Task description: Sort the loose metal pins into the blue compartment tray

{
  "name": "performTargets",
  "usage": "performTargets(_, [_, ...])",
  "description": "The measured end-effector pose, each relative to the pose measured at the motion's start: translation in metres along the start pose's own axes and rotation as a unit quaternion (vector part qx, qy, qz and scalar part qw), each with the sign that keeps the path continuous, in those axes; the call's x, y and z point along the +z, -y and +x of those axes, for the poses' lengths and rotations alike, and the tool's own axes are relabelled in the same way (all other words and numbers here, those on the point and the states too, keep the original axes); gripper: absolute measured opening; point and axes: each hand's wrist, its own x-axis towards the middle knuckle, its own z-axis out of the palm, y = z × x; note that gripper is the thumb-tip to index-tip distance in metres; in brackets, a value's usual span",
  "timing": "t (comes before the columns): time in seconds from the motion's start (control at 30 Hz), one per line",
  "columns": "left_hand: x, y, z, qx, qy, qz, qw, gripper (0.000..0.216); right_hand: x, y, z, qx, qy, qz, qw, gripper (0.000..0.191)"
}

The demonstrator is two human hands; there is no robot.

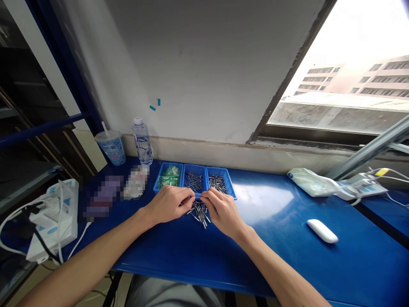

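Observation:
My left hand point(171, 204) and my right hand point(223, 212) meet at the front edge of the middle blue bin point(194, 166). Thumb and fingers are pinched together on both; whatever sits between them is too small or hidden to make out. Just below my fingertips, a loose pile of thin metal pin-like pieces point(201, 216) lies on the blue table. Similar dark metal pieces fill the middle bin. The right blue bin point(232, 187) holds more slim metal pieces, and the left blue bin point(156, 184) contains small green, clear-looking pieces, partly behind my left hand.
At the back left stand a lidded cup point(111, 147) and a water bottle point(142, 143). A power strip point(68, 213) with cables lies at the left edge. On the right are a white oblong object point(322, 231), a plastic packet point(313, 182) and another power strip point(364, 185).

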Motion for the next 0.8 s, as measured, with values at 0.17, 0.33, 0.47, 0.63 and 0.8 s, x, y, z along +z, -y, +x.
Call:
performTargets(0.17, [-0.0008, -0.0002, 0.0012, 0.004, -0.02, 0.006, 1.0, 0.016, -0.0004, 0.0, 0.0003, 0.005, -0.02, 0.006, 1.0, 0.024])
performTargets(0.33, [-0.0013, 0.0001, 0.0019, 0.008, -0.027, 0.015, 0.999, 0.015, -0.0002, 0.0012, 0.0012, 0.001, -0.049, 0.01, 0.999, 0.023])
performTargets(0.47, [-0.0009, 0.0012, 0.0016, 0.004, -0.031, 0.011, 0.999, 0.015, 0.0001, 0.0006, 0.0012, 0.006, -0.06, 0.014, 0.998, 0.024])
performTargets(0.63, [-0.0005, 0.0017, 0.0013, -0.002, -0.023, 0.0, 1.0, 0.015, 0.0004, -0.0012, 0.0004, 0.006, -0.073, 0.0, 0.997, 0.023])
performTargets(0.8, [-0.0006, 0.0019, 0.0015, 0.0, -0.02, 0.0, 1.0, 0.015, 0.0013, -0.0016, 0.0, 0.004, -0.083, -0.003, 0.997, 0.023])
